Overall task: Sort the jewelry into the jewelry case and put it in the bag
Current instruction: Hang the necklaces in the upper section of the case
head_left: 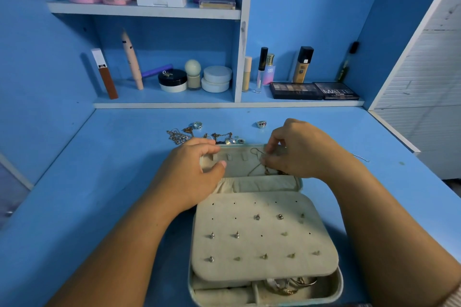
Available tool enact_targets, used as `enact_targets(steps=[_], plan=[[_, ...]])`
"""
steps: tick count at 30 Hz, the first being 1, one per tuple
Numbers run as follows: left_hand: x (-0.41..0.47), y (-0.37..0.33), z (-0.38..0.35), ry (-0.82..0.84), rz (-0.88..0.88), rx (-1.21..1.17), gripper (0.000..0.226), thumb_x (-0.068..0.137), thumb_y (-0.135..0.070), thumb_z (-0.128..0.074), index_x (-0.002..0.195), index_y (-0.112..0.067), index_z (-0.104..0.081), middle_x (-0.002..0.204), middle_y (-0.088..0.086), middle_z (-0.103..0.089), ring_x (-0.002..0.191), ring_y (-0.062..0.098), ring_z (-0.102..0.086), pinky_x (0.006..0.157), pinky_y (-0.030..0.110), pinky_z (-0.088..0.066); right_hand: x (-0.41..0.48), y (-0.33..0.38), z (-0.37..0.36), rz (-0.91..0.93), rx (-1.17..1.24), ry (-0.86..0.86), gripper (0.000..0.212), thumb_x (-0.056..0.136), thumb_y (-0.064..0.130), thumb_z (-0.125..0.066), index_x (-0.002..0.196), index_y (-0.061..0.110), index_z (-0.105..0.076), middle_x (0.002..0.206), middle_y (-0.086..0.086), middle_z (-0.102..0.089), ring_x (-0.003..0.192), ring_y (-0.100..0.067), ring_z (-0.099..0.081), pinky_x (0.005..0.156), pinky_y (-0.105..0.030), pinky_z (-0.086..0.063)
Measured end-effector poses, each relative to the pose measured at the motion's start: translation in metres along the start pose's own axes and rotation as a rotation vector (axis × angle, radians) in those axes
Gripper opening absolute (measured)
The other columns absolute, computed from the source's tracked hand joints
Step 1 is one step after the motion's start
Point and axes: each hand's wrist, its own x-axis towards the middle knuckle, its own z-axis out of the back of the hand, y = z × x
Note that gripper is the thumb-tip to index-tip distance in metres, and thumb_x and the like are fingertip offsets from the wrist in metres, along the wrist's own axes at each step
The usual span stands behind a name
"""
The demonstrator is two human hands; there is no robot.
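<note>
Jewelry case (264, 239) open nearest. Right hand (299, 149) grip pinches thin necklace (257, 166) inside lid (237, 169); left hand (194, 169) grip clamps lid corner. Chain likely light, limp, snaggy: pinch near clasp.

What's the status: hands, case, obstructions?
Left hand grips the jewelry case lid, left end. Right hand pinches a necklace chain at the lid hooks. Loose jewelry lies behind the case; nothing blocking; bag not in view.

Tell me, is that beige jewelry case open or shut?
Open: the jewelry case has its lid laid back on the desk, left hand holding it, right hand pinching a necklace at its hooks.
</note>
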Motion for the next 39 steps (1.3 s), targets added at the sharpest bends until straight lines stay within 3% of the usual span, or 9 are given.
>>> enact_targets(steps=[5,12,15,19,23,29,32,35,39], plan=[[0.001,0.000,0.000,0.001,0.003,0.003,0.033,0.086,-0.030,-0.067,0.119,-0.024,-0.067,0.127,-0.020,-0.054,0.107,-0.010,-0.044,0.090,0.011,-0.032,-0.001,0.004,-0.003,-0.029,0.033,0.027,0.012,0.076,0.041,-0.072,0.081,0.032,-0.067,0.085,0.015,-0.046,0.087,-0.013,-0.052,0.082,-0.035,-0.046],[0.001,0.000,-0.001,0.006,0.004,0.010,0.033,0.086,-0.031,-0.066,0.119,-0.026,-0.067,0.126,-0.022,-0.053,0.106,-0.011,-0.043,0.084,0.006,-0.030,-0.004,0.002,0.002,-0.054,0.092,0.123,0.032,0.065,0.047,-0.082,0.079,0.029,-0.059,0.080,0.015,-0.049,0.072,-0.004,-0.046,0.069,-0.027,-0.036],[0.001,0.000,-0.001,0.009,0.010,0.005,0.033,0.086,-0.031,-0.066,0.119,-0.026,-0.067,0.125,-0.024,-0.053,0.107,-0.010,-0.043,0.087,0.013,-0.035,-0.004,0.000,0.005,-0.095,0.090,0.126,0.038,0.063,0.050,-0.082,0.081,0.028,-0.059,0.075,0.014,-0.049,0.068,-0.004,-0.045,0.067,-0.028,-0.033],[0.001,0.001,-0.001,0.008,0.002,0.000,0.033,0.086,-0.031,-0.066,0.119,-0.025,-0.067,0.125,-0.022,-0.054,0.107,-0.011,-0.043,0.085,0.007,-0.033,-0.003,-0.001,0.004,-0.093,0.129,0.078,0.035,0.071,0.056,-0.073,0.084,0.026,-0.061,0.067,0.013,-0.048,0.062,-0.005,-0.044,0.056,-0.026,-0.031],[0.001,0.001,-0.001,0.007,0.007,-0.012,0.033,0.086,-0.030,-0.067,0.119,-0.024,-0.067,0.125,-0.021,-0.054,0.106,-0.009,-0.044,0.089,0.014,-0.036,0.001,-0.002,-0.002,-0.051,0.108,0.034,0.020,0.080,0.048,-0.069,0.087,0.031,-0.060,0.075,0.013,-0.048,0.073,-0.012,-0.050,0.068,-0.029,-0.039],[0.001,0.002,-0.001,0.008,0.007,-0.016,0.033,0.086,-0.030,-0.067,0.118,-0.024,-0.067,0.126,-0.020,-0.055,0.107,-0.008,-0.046,0.089,0.013,-0.037,-0.003,-0.002,0.004,-0.018,0.128,0.128,0.031,0.068,0.048,-0.079,0.088,0.033,-0.061,0.082,0.013,-0.053,0.075,-0.007,-0.052,0.070,-0.029,-0.043],[0.001,0.003,-0.001,0.008,0.009,-0.009,0.032,0.086,-0.030,-0.066,0.118,-0.026,-0.067,0.125,-0.022,-0.054,0.107,-0.010,-0.044,0.085,0.004,-0.029,-0.006,0.001,0.007,0.057,0.120,0.178,0.012,0.084,0.039,-0.064,0.096,0.041,-0.066,0.081,0.012,-0.053,0.077,-0.010,-0.054,0.072,-0.028,-0.046],[0.002,0.003,-0.001,0.003,0.014,-0.010,0.031,0.086,-0.030,-0.067,0.117,-0.026,-0.068,0.125,-0.022,-0.054,0.108,-0.009,-0.046,0.083,0.000,-0.028,-0.016,0.007,0.012,0.070,0.073,0.267,0.024,0.091,0.034,-0.050,0.102,0.046,-0.068,0.083,0.014,-0.060,0.074,-0.006,-0.058,0.079,-0.030,-0.049],[0.001,0.000,-0.001,-0.005,0.026,-0.021,0.030,0.086,-0.029,-0.068,0.116,-0.025,-0.068,0.127,-0.020,-0.056,0.112,-0.002,-0.051,0.093,0.021,-0.044,-0.031,0.010,0.016,0.090,0.006,0.285,0.034,0.090,0.027,-0.042,0.104,0.048,-0.064,0.100,0.019,-0.047,0.105,-0.014,-0.050,0.095,-0.034,-0.039]])
